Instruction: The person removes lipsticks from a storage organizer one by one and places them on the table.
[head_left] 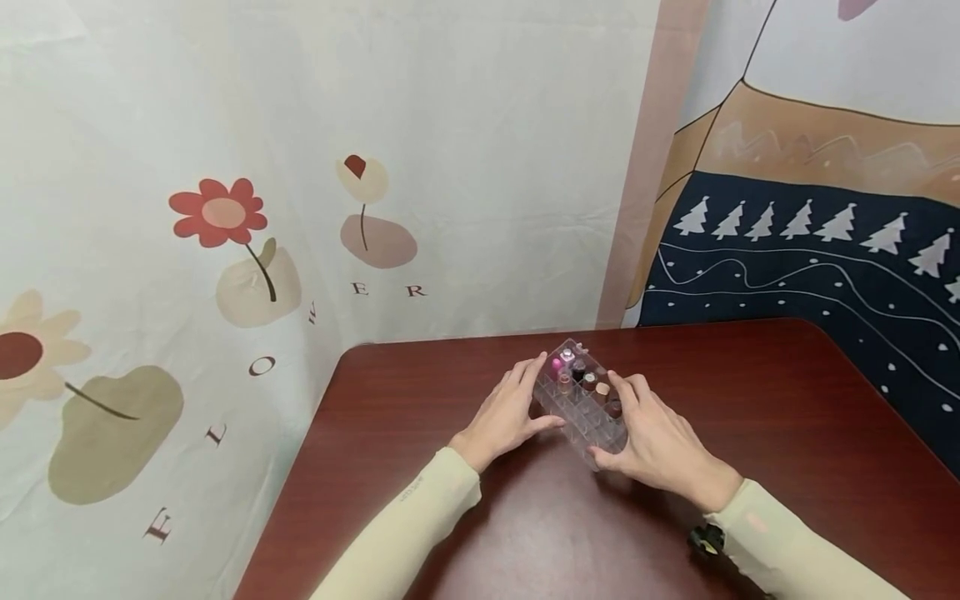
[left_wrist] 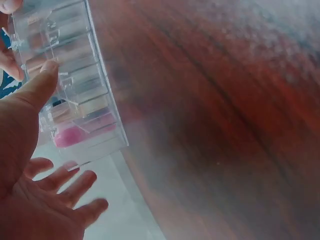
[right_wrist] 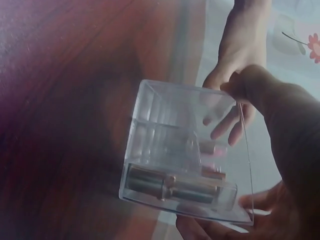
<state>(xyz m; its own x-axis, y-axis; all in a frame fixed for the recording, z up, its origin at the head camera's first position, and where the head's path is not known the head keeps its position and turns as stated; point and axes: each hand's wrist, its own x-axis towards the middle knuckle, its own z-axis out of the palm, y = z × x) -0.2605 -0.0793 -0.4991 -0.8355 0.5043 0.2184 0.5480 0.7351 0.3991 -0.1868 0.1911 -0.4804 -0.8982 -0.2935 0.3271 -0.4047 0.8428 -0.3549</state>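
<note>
Lipstick tubes (head_left: pixel 589 382) sit in compartments along the far side of a clear plastic organizer (head_left: pixel 585 421), slanted over the far part of the reddish-brown table (head_left: pixel 495 533); from my feed I cannot tell whether its base touches the wood. I see the left hand (head_left: pixel 504 412) gripping its left end, thumb against the near side, fingers spread beyond. The right hand (head_left: pixel 663 437) clasps the other end between thumb and fingers. My right wrist view shows a dark tube (right_wrist: pixel 172 189) with a gold-toned band at the near end. Behind the table, I see a flower-print cloth (head_left: pixel 480 125) and a navy tree-patterned panel (head_left: pixel 795 283).
</note>
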